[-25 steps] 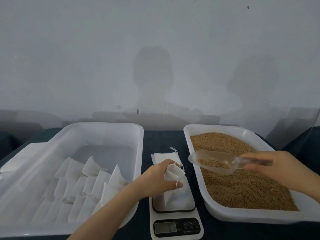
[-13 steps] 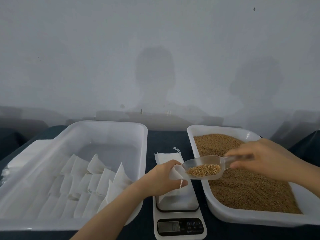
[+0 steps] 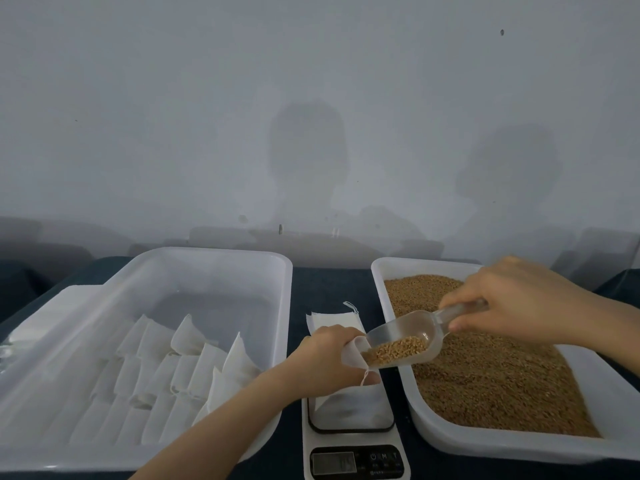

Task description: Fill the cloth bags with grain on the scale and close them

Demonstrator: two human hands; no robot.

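While the left hand pinches the mouth of a white cloth bag, fingers curled round the cloth, the bag's lower part rests on the scale at centre front. Right hand grips the handle of a clear plastic scoop, thumb under, fingers over. Scoop tilts down to the left, with its lip at the bag mouth. A heap of brown grain sits in the scoop's low end. The left hand and the scoop cover the bag opening, so I cannot tell if any grain is inside. Drawstring loop hangs just under the left thumb.

Grain tray, white plastic, just right of the scale and holding a deep bed of loose grain; the scoop bowl reaches across its near-left rim. Big translucent bin left of the scale, holding rows of empty folded bags; the left forearm crosses its near-right corner. Spare flat bag lies behind the scale, partly hidden by the left hand. Dark tablecloth under everything. Scale display is lit, but its digits are too blurred to read. Pale wall behind, with shadows on it.
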